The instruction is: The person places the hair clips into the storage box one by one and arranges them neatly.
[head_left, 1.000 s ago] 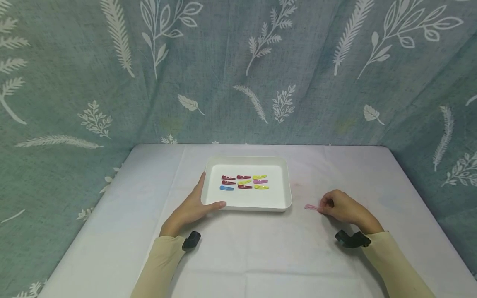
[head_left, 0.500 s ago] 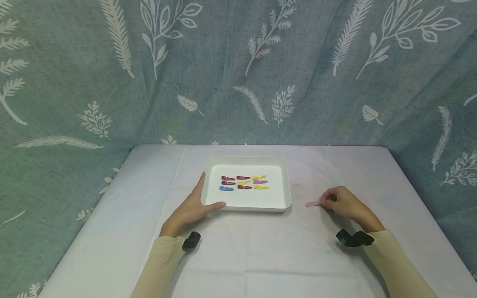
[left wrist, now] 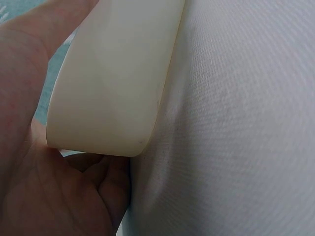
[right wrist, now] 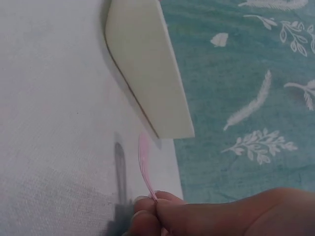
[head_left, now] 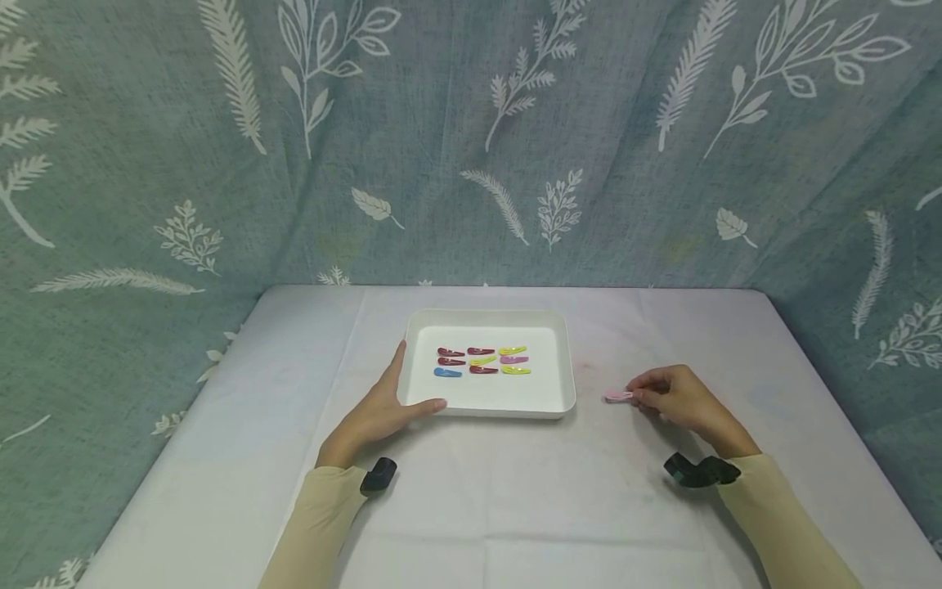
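My left hand (head_left: pixel 378 406) steadies a shallow white tray (head_left: pixel 508 411) at its near left corner. The index finger lies along the left side, with the thumb extended along the front. In the left wrist view, the tray's wall (left wrist: pixel 113 83) fills the space beside the hand. Several snap hair clips lie in the tray: dark red (head_left: pixel 483 370), yellow (head_left: pixel 516 370), blue (head_left: pixel 447 372) and pink-purple (head_left: pixel 513 360). Right of the tray, my right hand (head_left: pixel 677 397) pinches a pink hair clip (head_left: pixel 618 397) by one end between thumb and fingers. Its wide end points toward the tray (right wrist: pixel 142 152).
A white cloth (head_left: pixel 471 499) covers the table. Behind and at both sides hangs a blue-green curtain (head_left: pixel 441 147) with white leaf prints. Dark wrist-worn cameras (head_left: pixel 702 472) sit at both sleeve cuffs.
My right hand has lifted slightly with the pink hair clip, and the clip has turned in the fingers. The left hand and the tray have kept their place.
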The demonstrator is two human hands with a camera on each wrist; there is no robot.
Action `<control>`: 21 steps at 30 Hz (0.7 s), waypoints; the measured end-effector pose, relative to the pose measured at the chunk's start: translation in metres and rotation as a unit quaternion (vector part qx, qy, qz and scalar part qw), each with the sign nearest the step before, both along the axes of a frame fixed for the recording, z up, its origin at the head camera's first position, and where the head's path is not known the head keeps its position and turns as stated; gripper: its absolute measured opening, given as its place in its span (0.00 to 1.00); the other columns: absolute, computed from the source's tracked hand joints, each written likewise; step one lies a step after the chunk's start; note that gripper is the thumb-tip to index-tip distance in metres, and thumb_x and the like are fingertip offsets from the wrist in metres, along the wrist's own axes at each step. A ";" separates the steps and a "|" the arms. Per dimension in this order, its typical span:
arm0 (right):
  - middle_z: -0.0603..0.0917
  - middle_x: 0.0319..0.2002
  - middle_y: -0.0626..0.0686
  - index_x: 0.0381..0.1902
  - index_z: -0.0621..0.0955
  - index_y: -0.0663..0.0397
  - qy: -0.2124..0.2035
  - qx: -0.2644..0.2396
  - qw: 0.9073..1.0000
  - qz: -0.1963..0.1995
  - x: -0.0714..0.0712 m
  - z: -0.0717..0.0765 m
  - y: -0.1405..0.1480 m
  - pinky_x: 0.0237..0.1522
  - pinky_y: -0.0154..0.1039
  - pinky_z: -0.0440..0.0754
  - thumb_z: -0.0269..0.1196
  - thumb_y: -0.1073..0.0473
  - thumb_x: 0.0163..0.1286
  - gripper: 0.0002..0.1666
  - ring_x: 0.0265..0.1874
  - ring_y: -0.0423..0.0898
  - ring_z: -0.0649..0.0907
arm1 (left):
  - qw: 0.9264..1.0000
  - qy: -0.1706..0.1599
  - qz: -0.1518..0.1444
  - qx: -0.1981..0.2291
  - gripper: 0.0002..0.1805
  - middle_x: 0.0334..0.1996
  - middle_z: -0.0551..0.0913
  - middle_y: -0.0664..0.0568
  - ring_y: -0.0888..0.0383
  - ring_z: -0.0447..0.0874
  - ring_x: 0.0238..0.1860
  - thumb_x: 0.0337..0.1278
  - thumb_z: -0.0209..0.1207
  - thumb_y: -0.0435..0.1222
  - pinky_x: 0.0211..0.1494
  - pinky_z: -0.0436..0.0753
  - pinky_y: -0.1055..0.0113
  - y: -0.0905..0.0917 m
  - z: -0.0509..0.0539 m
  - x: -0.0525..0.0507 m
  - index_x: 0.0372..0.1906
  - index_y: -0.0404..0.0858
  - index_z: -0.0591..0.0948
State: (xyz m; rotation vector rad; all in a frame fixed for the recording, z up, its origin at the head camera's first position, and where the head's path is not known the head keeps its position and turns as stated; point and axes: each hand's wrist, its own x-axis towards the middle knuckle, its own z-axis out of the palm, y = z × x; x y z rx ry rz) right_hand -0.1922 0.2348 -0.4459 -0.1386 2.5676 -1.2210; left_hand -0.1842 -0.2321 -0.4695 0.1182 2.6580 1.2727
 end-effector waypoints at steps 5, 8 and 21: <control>0.91 0.41 0.57 0.54 0.85 0.67 -0.024 -0.027 0.999 -0.011 -0.001 0.000 0.002 0.32 0.34 0.83 0.63 0.62 0.76 0.15 0.34 0.42 0.84 | 1.000 -0.001 0.000 0.002 0.74 0.86 0.45 0.52 0.44 0.48 0.85 0.47 0.74 0.64 0.81 0.56 0.33 0.000 0.000 0.000 0.84 0.56 0.32; 0.90 0.43 0.57 0.56 0.84 0.69 -0.032 -0.054 0.998 -0.007 -0.003 0.000 0.003 0.37 0.33 0.85 0.62 0.62 0.77 0.17 0.36 0.40 0.84 | 1.000 -0.001 0.001 0.003 0.74 0.86 0.45 0.52 0.44 0.48 0.85 0.47 0.74 0.63 0.81 0.56 0.33 0.000 0.001 0.000 0.84 0.56 0.32; 0.90 0.44 0.50 0.60 0.81 0.69 -0.049 -0.130 0.990 0.000 -0.001 0.007 0.005 0.44 0.35 0.86 0.63 0.57 0.77 0.23 0.39 0.38 0.85 | 1.000 0.012 -0.008 0.016 0.74 0.86 0.46 0.53 0.45 0.48 0.85 0.46 0.75 0.63 0.81 0.55 0.33 -0.001 -0.002 -0.001 0.84 0.56 0.33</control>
